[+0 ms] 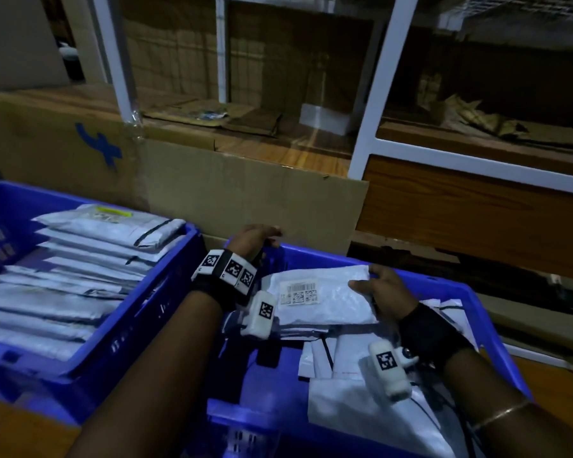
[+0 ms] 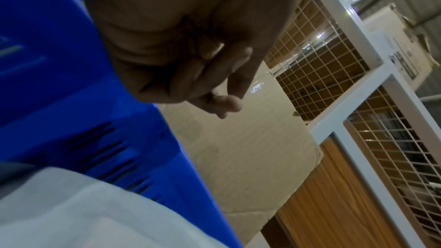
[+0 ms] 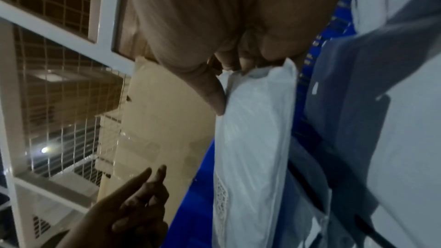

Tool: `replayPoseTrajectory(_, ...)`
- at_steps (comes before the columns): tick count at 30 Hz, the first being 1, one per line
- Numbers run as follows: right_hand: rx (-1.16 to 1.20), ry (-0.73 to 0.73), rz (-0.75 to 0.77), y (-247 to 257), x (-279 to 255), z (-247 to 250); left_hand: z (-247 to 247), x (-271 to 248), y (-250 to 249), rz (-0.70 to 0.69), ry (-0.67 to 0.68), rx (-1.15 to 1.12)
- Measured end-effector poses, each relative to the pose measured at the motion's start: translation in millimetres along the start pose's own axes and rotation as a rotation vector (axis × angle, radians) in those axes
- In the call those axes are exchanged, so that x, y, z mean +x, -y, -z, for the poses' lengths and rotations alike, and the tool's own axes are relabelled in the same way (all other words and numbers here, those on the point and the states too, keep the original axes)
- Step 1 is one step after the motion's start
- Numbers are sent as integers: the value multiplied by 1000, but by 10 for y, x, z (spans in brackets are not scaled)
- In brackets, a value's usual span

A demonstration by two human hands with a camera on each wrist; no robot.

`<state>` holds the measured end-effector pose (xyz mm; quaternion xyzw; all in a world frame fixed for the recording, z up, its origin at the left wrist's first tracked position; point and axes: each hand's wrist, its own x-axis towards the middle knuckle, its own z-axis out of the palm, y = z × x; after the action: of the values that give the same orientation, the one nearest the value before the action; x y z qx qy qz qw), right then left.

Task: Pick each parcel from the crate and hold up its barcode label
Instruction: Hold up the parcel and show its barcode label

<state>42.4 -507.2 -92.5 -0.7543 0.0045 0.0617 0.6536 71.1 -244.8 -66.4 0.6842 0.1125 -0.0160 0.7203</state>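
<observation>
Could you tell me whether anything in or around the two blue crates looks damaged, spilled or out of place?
Nothing looks damaged or spilled. The right hand grips a white parcel, label facing up, over the right crate, whose parcels lie jumbled; those in the left crate are neatly stacked. The left hand holds nothing.

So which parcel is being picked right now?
Find the right-hand blue crate. At its far end, the right hand grips a white parcel. It alone shows a barcode label face up.
</observation>
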Motion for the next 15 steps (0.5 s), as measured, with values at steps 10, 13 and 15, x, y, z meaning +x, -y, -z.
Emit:
replayPoseTrajectory(10,-563,-64,31,-206,332,-374,-56,-35,19,30,-35,13)
replayPoseTrajectory(13,-730,-50,68,-251,339,-390,-66,-67,-7,26,-29,29)
replayPoseTrajectory(15,-779,-50,79,-213,303,-397,-74,-95,-31,18,-26,21)
